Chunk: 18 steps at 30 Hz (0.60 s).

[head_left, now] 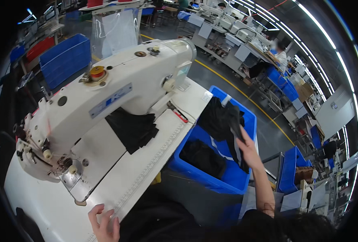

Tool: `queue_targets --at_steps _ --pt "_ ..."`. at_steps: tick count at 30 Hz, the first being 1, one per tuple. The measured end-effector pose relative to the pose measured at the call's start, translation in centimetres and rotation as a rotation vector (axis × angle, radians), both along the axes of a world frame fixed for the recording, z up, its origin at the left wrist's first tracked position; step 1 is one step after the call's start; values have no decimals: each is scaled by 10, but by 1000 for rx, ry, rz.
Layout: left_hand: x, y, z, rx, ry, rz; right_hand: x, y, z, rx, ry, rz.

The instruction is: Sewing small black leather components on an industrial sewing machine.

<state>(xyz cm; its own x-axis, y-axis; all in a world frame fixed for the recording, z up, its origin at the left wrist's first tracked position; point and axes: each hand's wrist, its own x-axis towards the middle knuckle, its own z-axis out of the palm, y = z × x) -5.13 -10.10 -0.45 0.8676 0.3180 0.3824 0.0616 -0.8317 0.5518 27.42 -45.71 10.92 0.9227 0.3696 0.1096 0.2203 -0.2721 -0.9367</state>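
Observation:
My right hand (249, 152) is over the blue plastic bin (231, 183), closed on the edge of a black fabric piece (218, 121) that hangs down into it with a pale strip along it. A second heap of black fabric (203, 158) lies in the bin's near part. My left hand (103, 225) is at the front edge of the white sewing table (124, 187), fingers apart and slightly bent, holding nothing. Beyond it stands a white industrial sewing machine (118, 84). Under the machine's arm lies a stack of black cut fabric (133, 130).
A red-handled cutter (178, 113) lies on the table near the machine's base. Another blue bin (65, 60) stands at the far left. Across the aisle, marked by a yellow floor line (227, 82), a person (280, 58) sits among more sewing stations.

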Motion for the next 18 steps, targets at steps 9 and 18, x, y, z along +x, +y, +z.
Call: queue_targets --at_steps 9,18 --pt "13 12 -47 -717 401 236 30 -25 -190 -953 -591 400" --pt "18 -23 41 -97 3 119 34 -8 -303 -740 -500 326"
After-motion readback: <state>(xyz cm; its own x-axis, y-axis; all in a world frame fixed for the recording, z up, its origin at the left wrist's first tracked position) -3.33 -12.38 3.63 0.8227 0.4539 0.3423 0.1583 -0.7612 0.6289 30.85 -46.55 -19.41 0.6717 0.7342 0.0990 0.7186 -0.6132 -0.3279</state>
